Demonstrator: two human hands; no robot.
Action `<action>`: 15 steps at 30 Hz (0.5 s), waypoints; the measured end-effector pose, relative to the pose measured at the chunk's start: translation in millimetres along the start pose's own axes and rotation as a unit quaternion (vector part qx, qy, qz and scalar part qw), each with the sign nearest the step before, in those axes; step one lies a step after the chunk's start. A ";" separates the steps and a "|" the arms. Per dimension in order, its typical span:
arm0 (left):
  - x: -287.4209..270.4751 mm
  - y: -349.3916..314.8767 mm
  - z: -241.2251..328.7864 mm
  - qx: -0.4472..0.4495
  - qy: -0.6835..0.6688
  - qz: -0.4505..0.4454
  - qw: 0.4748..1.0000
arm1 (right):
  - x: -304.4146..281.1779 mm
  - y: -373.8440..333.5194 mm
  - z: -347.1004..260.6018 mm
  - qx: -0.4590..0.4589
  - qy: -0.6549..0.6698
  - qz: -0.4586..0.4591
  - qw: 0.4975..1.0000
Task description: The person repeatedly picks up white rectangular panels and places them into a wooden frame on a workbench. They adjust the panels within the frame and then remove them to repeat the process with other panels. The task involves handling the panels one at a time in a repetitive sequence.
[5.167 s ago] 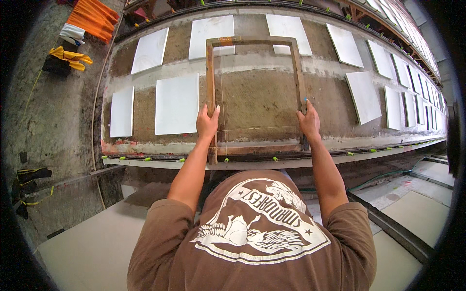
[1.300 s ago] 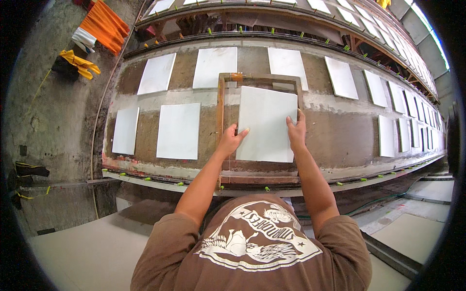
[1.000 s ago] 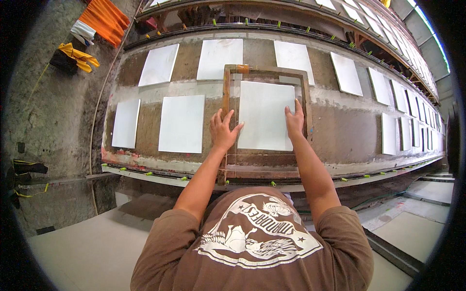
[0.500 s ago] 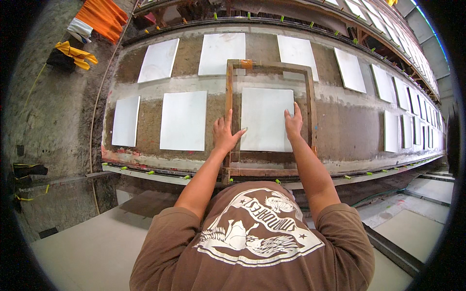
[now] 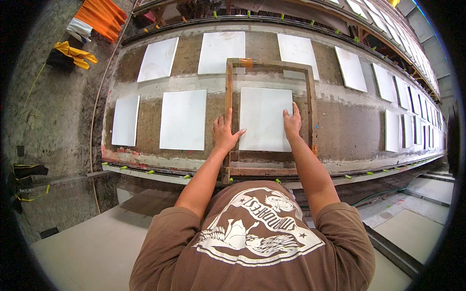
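Note:
A brown wooden frame [image 5: 311,99] lies on the long table, around a white rectangular sheet [image 5: 265,119]. Orange tape marks two spots on its bars. My left hand [image 5: 225,134] rests at the frame's left bar, index finger stretched along it and thumb spread toward the sheet's left edge. At the sheet's right edge, inside the frame, is my right hand [image 5: 292,123], thumb and index finger apart. Neither hand is wrapped around anything. The frame's far bar crosses over two sheets of the back row. Whether a mesh spans the frame I cannot tell.
More white sheets, such as one on the left [image 5: 182,120] and one at the back [image 5: 222,52], lie in two rows along the brown-stained table [image 5: 347,121]. Green clips [image 5: 186,176] line its rails. Orange cloth [image 5: 99,18] and yellow-black cloth [image 5: 73,54] are at the far left.
Almost nothing differs. The sheet inside the frame and both hands appear very slightly farther left; the frame stays in place.

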State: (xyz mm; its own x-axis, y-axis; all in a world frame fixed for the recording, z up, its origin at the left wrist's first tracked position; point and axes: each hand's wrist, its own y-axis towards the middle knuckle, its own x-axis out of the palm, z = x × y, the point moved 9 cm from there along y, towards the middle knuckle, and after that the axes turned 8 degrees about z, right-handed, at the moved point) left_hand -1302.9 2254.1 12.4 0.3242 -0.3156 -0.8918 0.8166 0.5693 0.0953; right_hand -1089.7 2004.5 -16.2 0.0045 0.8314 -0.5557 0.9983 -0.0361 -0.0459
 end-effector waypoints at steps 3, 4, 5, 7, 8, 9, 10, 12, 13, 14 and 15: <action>-3.4 0.0 3.0 0.008 -0.007 0.011 1.000 | -0.7 -0.5 -0.5 0.003 -0.001 -0.005 1.000; -5.4 0.1 4.4 0.011 -0.011 0.016 1.000 | -1.4 -0.9 -1.2 0.003 0.000 -0.007 1.000; -5.1 -0.2 4.0 0.010 -0.014 0.015 1.000 | -2.8 -2.8 -4.6 0.004 -0.013 -0.008 1.000; -4.9 -0.6 2.7 0.008 -0.021 0.015 1.000 | -5.0 -6.7 -11.9 0.005 -0.041 -0.012 0.999; -4.8 -0.2 3.7 0.009 -0.018 0.013 1.000 | -6.0 -6.3 -11.3 -0.004 -0.044 -0.006 0.999; -4.7 0.1 4.7 0.009 -0.015 0.011 1.000 | -6.5 -6.1 -10.8 -0.013 -0.047 -0.001 0.999; -4.6 0.5 5.6 0.010 -0.011 0.009 1.000 | -7.3 -5.7 -10.3 -0.022 -0.051 0.005 0.998; -4.0 -0.2 4.9 0.005 -0.007 0.005 1.000 | -7.7 -6.1 -12.6 -0.036 -0.093 0.012 0.995; -3.7 -0.7 4.5 0.003 -0.005 0.002 1.000 | -7.8 -6.8 -13.7 -0.043 -0.113 0.015 0.992; -4.1 -0.6 4.9 0.005 -0.003 0.004 1.000 | -8.3 -7.8 -13.5 -0.039 -0.125 0.018 0.991; -4.6 -0.6 5.2 0.007 -0.001 0.006 1.000 | -8.6 -9.2 -13.4 -0.035 -0.136 0.021 0.990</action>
State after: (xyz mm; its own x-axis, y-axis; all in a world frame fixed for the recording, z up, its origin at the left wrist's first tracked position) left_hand -1302.4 2251.2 18.8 0.3342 -0.3107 -0.8898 0.8199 0.5615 0.1119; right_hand -1098.2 2005.1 0.1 0.0398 0.6490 -0.7597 0.9992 -0.0214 0.0341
